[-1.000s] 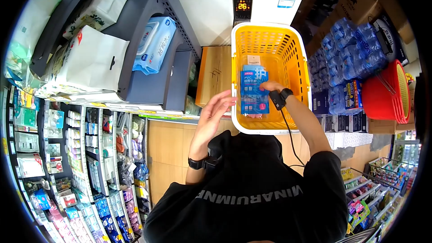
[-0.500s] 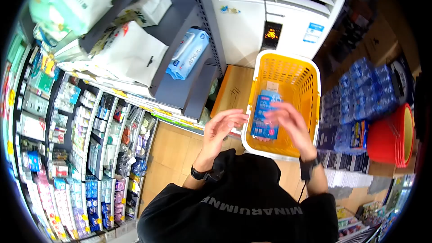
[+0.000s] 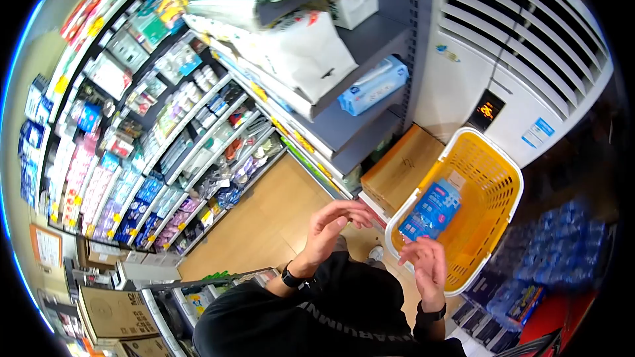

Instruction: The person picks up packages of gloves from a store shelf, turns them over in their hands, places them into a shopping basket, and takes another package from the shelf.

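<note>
And here we are, the blue packet (image 3: 433,210) lies inside the yellow basket (image 3: 473,225), over on its left side, a pale card (image 3: 456,180) at the packet's far end! So that placement looks done, I'd judge, with the packet resting flat or nearly so. Out to the left, the left hand (image 3: 324,230) is wide and empty, fingers loosely curved, clear of the basket. The right hand (image 3: 426,268) is open too, nothing gripped, fingers bent over the near left rim; whether they touch it, I can't tell. Cardboard box (image 3: 403,168) just left of the basket, white cabinet (image 3: 463,79) beyond, blue wipes pack (image 3: 374,86) up on the shelf. Anything left to do? Nothing here settles that
</note>
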`<state>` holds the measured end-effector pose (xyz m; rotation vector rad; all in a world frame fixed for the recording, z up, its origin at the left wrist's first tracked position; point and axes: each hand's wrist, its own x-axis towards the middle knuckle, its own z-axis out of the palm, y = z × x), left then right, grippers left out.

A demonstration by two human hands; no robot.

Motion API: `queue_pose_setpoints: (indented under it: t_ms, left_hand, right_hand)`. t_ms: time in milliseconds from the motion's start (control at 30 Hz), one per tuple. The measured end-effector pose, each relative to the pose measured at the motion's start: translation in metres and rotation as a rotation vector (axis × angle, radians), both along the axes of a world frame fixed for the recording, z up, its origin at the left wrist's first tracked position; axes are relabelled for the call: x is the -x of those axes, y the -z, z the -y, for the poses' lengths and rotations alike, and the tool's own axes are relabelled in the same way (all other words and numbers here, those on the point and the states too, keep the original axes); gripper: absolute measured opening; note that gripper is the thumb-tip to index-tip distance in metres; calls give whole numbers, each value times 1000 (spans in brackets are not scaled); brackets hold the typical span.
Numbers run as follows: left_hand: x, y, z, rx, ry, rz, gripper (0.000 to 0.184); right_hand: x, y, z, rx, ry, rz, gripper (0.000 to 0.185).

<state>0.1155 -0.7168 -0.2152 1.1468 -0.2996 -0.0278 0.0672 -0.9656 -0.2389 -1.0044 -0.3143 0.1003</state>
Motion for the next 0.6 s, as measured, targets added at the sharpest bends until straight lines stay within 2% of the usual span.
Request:
queue_pose_setpoints:
  t_ms: [233,533,600]
  left_hand:
    - [33,0,-46,38,-155,34,39]
    - [124,-18,-152,136,-462,-26,44]
    - [153,-19,-180,129,-560,-27,44]
  right_hand:
    - [-3,-15,-39,84,-187,23,45]
    - [7,-33,-154,109,-481,0,50]
    - [13,-33,-186,29,-582,-31,51]
